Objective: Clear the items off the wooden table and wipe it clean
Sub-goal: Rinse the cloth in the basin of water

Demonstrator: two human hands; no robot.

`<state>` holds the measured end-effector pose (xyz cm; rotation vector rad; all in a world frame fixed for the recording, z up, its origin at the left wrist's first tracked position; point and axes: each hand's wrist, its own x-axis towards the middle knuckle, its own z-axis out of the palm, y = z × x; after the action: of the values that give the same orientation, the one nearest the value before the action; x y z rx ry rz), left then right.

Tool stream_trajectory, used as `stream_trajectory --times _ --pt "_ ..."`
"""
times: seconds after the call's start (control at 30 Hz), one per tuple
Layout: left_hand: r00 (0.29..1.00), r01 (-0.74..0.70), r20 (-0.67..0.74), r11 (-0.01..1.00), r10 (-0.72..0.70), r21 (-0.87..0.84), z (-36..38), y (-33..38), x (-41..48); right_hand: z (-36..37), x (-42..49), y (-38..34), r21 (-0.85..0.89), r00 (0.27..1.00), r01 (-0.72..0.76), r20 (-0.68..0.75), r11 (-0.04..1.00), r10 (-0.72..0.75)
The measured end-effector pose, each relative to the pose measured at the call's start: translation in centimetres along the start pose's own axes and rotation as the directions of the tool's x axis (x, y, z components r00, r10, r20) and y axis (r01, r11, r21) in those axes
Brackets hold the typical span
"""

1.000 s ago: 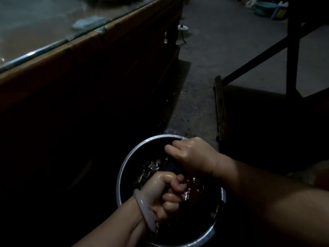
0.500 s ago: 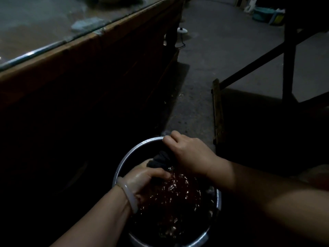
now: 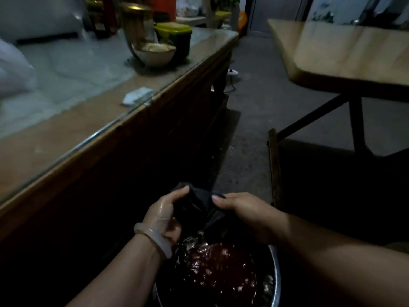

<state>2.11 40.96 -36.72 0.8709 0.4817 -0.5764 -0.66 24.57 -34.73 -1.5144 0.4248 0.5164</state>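
Fingers first: both hands are curled round a dark wet cloth (image 3: 199,204), the left hand (image 3: 163,214) pinching one bunched end, the right hand (image 3: 241,210) gripping the other, with the cloth held up over the far rim of the metal basin (image 3: 275,269) down on the floor. The water in there looks dark and rippled, so my read is this is the rinse-and-wring step before wiping.

So how far along are we? Going big to small. The wooden table (image 3: 345,52) at the upper right shows a bare top in the part I can see; its far end runs out of view, so I can't promise every item is off it. It looks cleared, but there's no telling whether it's been wiped yet, and I'd guess that's what's left.

The long glass-topped surface (image 3: 73,69) on the left carries the stuff: a white bag (image 3: 13,69) at the left edge, a brassy pot (image 3: 137,23) toward the far end, a green-lidded container (image 3: 177,38) behind it near the far right corner, a white bowl (image 3: 155,55) with food in it, and a small folded white cloth or sponge (image 3: 137,96) right at the near edge.

Smallest bit: a pale bangle (image 3: 155,240) on the left wrist.
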Motion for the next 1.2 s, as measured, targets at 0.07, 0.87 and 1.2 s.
stream_trajectory --times 0.07,0.87,1.2 --pt "0.999 -0.045 0.016 0.999 0.045 0.014 0.6 0.8 -0.4 0.4 0.5 -0.2 0.034 0.998 -0.034 -0.054 0.999 0.036" --pt "0.654 -0.436 -0.184 0.564 0.734 0.701 11.3 12.1 -6.8 9.2 -5.6 -13.4 0.098 0.887 0.261 -0.416 0.960 -0.199" --pt "0.749 -0.149 -0.285 0.572 0.597 0.807 19.6 20.7 -14.5 5.9 -12.3 -27.5 0.102 0.873 0.303 -0.428 0.948 -0.233"
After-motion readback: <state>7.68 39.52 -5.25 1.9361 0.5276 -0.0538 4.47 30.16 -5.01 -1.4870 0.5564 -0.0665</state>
